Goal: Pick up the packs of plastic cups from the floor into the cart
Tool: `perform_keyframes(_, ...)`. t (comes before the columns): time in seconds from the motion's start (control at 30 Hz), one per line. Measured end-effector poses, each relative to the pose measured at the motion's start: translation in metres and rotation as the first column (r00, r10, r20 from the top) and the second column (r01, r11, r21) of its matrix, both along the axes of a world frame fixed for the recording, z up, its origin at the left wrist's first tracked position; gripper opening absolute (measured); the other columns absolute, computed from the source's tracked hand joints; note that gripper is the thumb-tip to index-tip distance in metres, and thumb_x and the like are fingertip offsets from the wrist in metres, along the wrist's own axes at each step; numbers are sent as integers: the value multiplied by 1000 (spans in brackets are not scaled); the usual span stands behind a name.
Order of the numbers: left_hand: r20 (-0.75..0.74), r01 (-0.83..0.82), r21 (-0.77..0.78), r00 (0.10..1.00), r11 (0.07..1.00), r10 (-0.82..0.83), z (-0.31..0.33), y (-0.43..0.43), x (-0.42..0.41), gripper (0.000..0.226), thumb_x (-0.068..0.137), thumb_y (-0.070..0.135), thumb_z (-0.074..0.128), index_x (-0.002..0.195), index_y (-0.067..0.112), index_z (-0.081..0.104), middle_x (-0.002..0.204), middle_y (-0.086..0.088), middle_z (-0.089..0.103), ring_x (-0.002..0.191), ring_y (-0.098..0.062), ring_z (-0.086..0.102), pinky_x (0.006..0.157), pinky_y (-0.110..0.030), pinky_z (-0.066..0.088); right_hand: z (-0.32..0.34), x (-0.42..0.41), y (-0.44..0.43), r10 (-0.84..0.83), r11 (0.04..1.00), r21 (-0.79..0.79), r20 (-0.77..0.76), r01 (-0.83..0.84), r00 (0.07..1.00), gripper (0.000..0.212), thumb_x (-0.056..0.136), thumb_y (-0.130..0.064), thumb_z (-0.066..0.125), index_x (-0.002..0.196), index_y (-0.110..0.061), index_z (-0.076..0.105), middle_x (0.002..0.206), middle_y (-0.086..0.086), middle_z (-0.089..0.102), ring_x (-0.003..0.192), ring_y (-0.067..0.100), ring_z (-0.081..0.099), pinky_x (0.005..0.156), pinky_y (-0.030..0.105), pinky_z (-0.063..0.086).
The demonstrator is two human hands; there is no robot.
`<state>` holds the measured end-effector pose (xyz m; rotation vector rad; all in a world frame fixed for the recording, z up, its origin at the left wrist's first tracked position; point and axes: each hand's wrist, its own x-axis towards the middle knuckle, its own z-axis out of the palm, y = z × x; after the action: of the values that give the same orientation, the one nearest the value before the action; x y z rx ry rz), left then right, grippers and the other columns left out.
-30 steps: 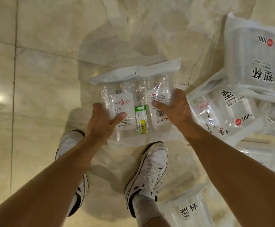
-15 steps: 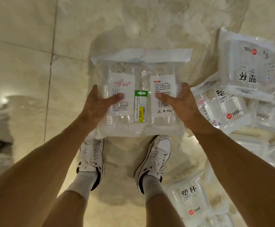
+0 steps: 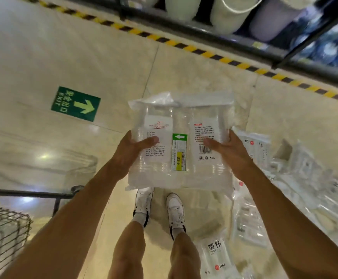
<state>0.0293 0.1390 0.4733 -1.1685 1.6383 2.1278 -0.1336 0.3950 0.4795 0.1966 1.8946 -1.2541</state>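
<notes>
Glossy clear plastic pack (image 3: 181,141); polished stone floor (image 3: 33,57); wire-mesh cart (image 3: 3,234).

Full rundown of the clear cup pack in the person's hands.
The clear plastic bag of stacked transparent cups is off the floor, held roughly flat, face up. Two white printed panels flank a green-and-yellow price sticker reading 4.50; a sealed flap runs along its far edge. The left hand and right hand grip its sides, thumbs on top.

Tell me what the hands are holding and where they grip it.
Both hold one clear pack of plastic cups: the left hand grips its left edge, the right hand its right edge, thumbs across the labelled front.
</notes>
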Motion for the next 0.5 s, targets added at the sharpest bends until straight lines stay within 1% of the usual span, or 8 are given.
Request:
perform_keyframes(0.07,-4,-52,-10,999,999,52,56,-9,9,47,89,21,85,133,15,69,119,-13,80,108,-36,78,98,-58,60,52,1,-13,31,999,-31,-12,-32,999,94,56,-48,100,135,-15,62,121,3,81,111,25,79,103,55,61)
perform_keyframes(0.13,-6,-132,-36,991,991,132,114,-17,23,46,88,20,85,131,15,70,116,-11,81,105,-34,79,96,-54,62,101,6,-29,52,997,-54,-6,-52,999,90,56,-44,101,132,-16,61,119,3,81,107,24,81,100,55,62)
perform_keyframes(0.2,-4,-207,-49,978,977,207,171,-25,45,45,87,20,85,129,15,71,110,-9,82,101,-30,80,85,-45,66,149,14,-50,109,992,-67,-8,-110,994,93,54,-44,106,131,-15,62,118,6,82,103,27,82,97,57,63)
perform_keyframes(0.27,-9,-269,-65,963,961,269,226,-33,77,36,90,19,83,124,16,73,108,-8,83,96,-25,82,71,-35,66,193,25,-77,197,976,-95,-3,-196,980,93,55,-47,106,132,-15,63,117,6,82,102,28,82,95,56,64)
perform_keyframes(0.3,-10,-312,-85,950,946,312,250,-38,95,32,91,20,83,121,17,74,106,-7,83,92,-23,82,66,-31,65,215,34,-92,253,961,-115,-10,-253,967,90,59,-45,105,133,-14,64,117,6,82,102,28,82,94,55,65)
perform_keyframes(0.37,-19,-399,-138,916,906,401,296,-44,136,25,92,24,82,115,19,75,102,-5,84,88,-20,82,63,-28,63,257,55,-126,354,923,-145,-43,-357,934,80,65,-40,103,131,-15,66,117,6,82,102,27,82,93,52,65)
perform_keyframes(0.43,-41,-480,-189,875,856,482,331,-50,179,21,93,26,81,112,20,75,98,-2,84,85,-18,82,61,-24,62,290,80,-162,457,874,-152,-71,-462,887,83,62,-44,101,132,-17,66,120,5,81,103,27,82,94,53,65)
perform_keyframes(0.5,-66,-574,-209,816,791,575,357,-54,223,22,93,27,81,112,19,75,97,-2,84,84,-19,82,63,-26,63,318,110,-200,552,809,-189,-85,-557,830,88,59,-47,100,135,-18,66,122,5,80,105,28,81,96,55,64)
